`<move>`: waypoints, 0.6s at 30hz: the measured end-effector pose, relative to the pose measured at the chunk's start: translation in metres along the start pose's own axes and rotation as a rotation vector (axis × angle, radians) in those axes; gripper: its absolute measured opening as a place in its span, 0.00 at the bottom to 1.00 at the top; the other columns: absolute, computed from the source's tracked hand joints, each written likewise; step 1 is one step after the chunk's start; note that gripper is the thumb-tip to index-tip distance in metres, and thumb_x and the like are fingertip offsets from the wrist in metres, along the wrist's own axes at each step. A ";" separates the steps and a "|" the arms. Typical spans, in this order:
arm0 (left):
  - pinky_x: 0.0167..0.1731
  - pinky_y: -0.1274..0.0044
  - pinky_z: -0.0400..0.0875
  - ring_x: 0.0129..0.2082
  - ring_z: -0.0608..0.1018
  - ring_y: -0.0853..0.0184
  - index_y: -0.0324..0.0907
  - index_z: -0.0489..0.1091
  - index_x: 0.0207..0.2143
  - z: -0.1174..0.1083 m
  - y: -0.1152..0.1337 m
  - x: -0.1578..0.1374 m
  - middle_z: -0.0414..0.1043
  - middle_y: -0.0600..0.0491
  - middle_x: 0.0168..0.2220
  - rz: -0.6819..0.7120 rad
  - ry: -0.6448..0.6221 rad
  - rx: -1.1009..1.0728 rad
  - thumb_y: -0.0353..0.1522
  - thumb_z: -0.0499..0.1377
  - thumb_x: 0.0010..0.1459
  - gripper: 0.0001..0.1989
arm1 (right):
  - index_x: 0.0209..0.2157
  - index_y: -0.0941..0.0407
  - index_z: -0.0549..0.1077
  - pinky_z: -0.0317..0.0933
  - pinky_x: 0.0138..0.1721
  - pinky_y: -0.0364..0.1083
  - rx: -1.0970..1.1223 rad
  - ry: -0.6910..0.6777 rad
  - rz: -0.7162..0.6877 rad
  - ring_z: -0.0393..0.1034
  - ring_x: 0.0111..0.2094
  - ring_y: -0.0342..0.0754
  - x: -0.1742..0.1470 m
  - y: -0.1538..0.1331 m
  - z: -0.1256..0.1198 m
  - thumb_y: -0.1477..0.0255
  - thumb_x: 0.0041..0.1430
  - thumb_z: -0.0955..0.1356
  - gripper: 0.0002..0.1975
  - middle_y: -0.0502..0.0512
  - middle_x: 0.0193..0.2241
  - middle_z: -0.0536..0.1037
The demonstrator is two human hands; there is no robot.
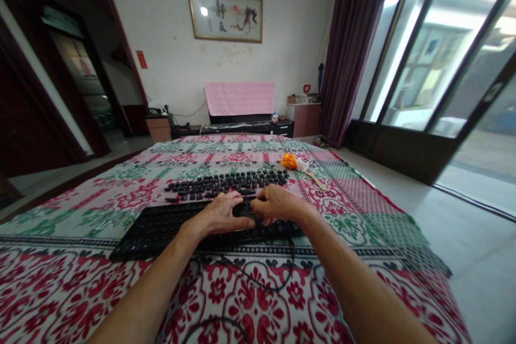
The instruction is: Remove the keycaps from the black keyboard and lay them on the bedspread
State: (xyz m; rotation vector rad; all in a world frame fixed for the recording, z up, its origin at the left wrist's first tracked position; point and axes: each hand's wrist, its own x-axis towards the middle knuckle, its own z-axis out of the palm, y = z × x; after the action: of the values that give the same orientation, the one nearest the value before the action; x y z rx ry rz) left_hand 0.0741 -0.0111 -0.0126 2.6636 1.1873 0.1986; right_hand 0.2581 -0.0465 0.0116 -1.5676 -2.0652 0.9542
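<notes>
A black keyboard (151, 231) lies across the patterned cloth in front of me, its key tops off over at least part of it. Just beyond its far edge, several loose black keycaps (201, 187) are spread in rough rows. My left hand (226, 214) rests over the middle of the keyboard, thumb and fingers stretched apart. Close beside it, my right hand (278, 203) is bent down onto the keyboard's right part with its fingers curled together. Whatever those fingertips hold, if anything, is hidden. The keyboard's black cable (293, 266) loops toward me over the cloth.
The red, green and white cloth (258, 306) covers the table. At the right of the keycaps lie a bunched orange item (288, 160) and a flat pale stick (316, 178). Farther back are a low black cabinet (282, 128) and a pink-covered screen (239, 99). Glass doors (427, 75) stand right.
</notes>
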 end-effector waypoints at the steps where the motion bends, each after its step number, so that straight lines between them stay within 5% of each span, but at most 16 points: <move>1: 0.51 0.67 0.56 0.54 0.60 0.53 0.44 0.61 0.52 0.000 0.002 -0.001 0.55 0.47 0.56 -0.011 -0.028 0.005 0.57 0.52 0.41 0.39 | 0.22 0.60 0.70 0.61 0.18 0.39 0.014 -0.005 -0.001 0.68 0.17 0.43 0.001 0.001 0.000 0.68 0.48 0.60 0.12 0.54 0.16 0.74; 5: 0.50 0.64 0.56 0.56 0.55 0.48 0.43 0.57 0.54 0.005 0.011 -0.004 0.52 0.44 0.57 -0.044 -0.073 0.048 0.58 0.56 0.32 0.48 | 0.20 0.60 0.69 0.62 0.18 0.40 0.061 -0.020 -0.004 0.68 0.17 0.43 0.002 0.005 0.000 0.70 0.48 0.60 0.11 0.54 0.15 0.73; 18: 0.51 0.62 0.54 0.57 0.52 0.45 0.42 0.54 0.56 0.009 0.014 -0.002 0.45 0.42 0.59 -0.126 -0.074 0.065 0.58 0.56 0.29 0.52 | 0.24 0.61 0.69 0.62 0.20 0.37 0.346 -0.066 0.075 0.69 0.18 0.39 -0.001 0.017 -0.007 0.73 0.50 0.59 0.09 0.53 0.22 0.76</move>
State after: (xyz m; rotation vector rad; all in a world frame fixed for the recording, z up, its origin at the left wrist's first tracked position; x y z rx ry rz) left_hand 0.0851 -0.0232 -0.0182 2.6142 1.3541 0.0410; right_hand 0.2750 -0.0429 0.0044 -1.4527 -1.7727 1.3253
